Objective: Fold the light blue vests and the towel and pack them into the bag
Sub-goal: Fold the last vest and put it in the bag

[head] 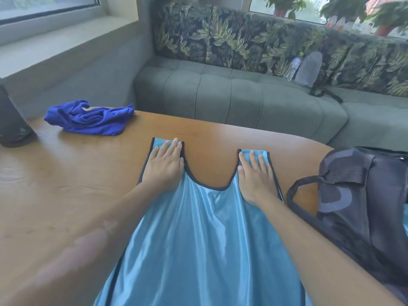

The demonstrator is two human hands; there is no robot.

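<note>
The light blue vest [198, 235] lies lengthwise, 6 to 12 o'clock, on the surface [66, 184]. The left hand [164, 165] and right hand [257, 178] press flat on its two straps, each grip spread, pinching nothing. The bag [364, 195] sits at 3 o'clock, nearer the right hand.

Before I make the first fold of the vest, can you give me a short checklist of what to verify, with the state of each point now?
1. Vest lies flat on the table: mostly ok; soft ripples run down the middle.
2. Both straps pinned: ok; left hand presses the left strap, right hand the right one, fingers straight.
3. Straps level with each other: not ok; the left strap reaches a little farther.
4. Room to fold: ok; bare table on the left, bag close on the right but apart from the vest.
5. Lower hem straight: cannot tell; it is out of view.
6. Towel: not ok; crumpled, not yet folded.
</note>
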